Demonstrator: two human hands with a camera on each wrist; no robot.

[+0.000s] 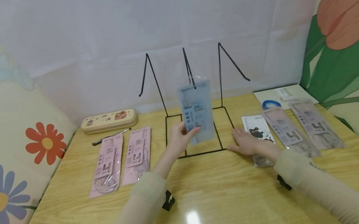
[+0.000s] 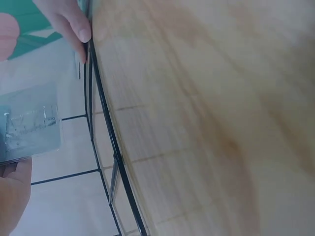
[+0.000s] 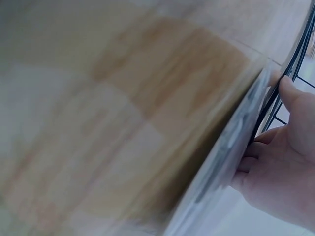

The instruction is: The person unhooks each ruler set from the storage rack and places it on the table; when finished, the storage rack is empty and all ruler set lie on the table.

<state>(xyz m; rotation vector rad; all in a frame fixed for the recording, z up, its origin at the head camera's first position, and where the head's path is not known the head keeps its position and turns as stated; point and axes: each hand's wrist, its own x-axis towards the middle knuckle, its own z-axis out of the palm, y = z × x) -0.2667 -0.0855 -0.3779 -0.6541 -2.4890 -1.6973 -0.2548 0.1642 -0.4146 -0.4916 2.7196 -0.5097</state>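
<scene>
A blue packaged ruler set (image 1: 198, 113) hangs upright at the middle hook of a black wire display rack (image 1: 201, 153), its clear top overlapping the hook's tip. My left hand (image 1: 180, 137) pinches the packet low on its left edge, thumb across the front. Ruler markings show through the packet (image 2: 34, 123) in the left wrist view. With thumb and fingers, my right hand (image 1: 244, 142) holds the rack's base at its front right corner. In the right wrist view, that hand's thumb (image 3: 290, 91) lies against the black wires.
Two pink ruler packets (image 1: 136, 154) lie left, near a pen (image 1: 112, 136) and a cream pencil case (image 1: 109, 121). Right of the rack are a white packet with a black cartoon animal (image 1: 259, 126), two greyish-purple packets (image 1: 317, 125), a blue tape roll (image 1: 271, 104) and a pale flat box (image 1: 293, 92).
</scene>
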